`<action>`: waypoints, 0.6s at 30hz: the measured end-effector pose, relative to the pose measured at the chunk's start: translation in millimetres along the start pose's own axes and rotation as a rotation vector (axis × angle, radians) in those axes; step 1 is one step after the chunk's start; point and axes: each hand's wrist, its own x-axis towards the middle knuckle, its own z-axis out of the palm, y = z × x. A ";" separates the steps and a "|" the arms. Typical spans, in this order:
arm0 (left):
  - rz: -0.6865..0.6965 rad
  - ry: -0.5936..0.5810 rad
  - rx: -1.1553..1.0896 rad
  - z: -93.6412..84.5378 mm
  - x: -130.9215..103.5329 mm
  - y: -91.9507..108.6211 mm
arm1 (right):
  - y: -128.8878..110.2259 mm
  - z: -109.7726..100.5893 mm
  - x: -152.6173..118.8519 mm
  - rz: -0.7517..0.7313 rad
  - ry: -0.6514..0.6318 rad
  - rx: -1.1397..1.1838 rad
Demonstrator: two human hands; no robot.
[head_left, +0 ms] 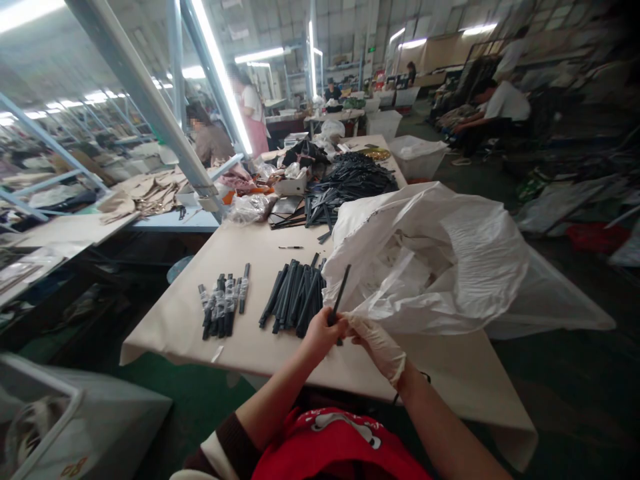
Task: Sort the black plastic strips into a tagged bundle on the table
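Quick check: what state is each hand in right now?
Left hand: closed, holding a dark strip.
Right hand, gloved: fingers bent in close to the left hand; whether it grips anything cannot be told.

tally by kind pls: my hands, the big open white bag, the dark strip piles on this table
Hands, left hand bare and right hand gloved: 2
Big open white bag: 1
Dark strip piles, wrapped group, near loose stack, far heap: 3
Total: 6
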 end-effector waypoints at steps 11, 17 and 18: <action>0.042 -0.075 0.514 -28.5 -56.2 12.7 | -27.9 6.3 25.4 0.060 0.111 0.515; -0.060 -0.066 0.568 -39.4 -58.3 -1.8 | -18.2 22.0 27.8 -0.144 0.303 0.163; -0.079 -0.075 0.558 -43.0 -59.0 -2.3 | -16.6 23.6 26.8 -0.184 0.322 0.090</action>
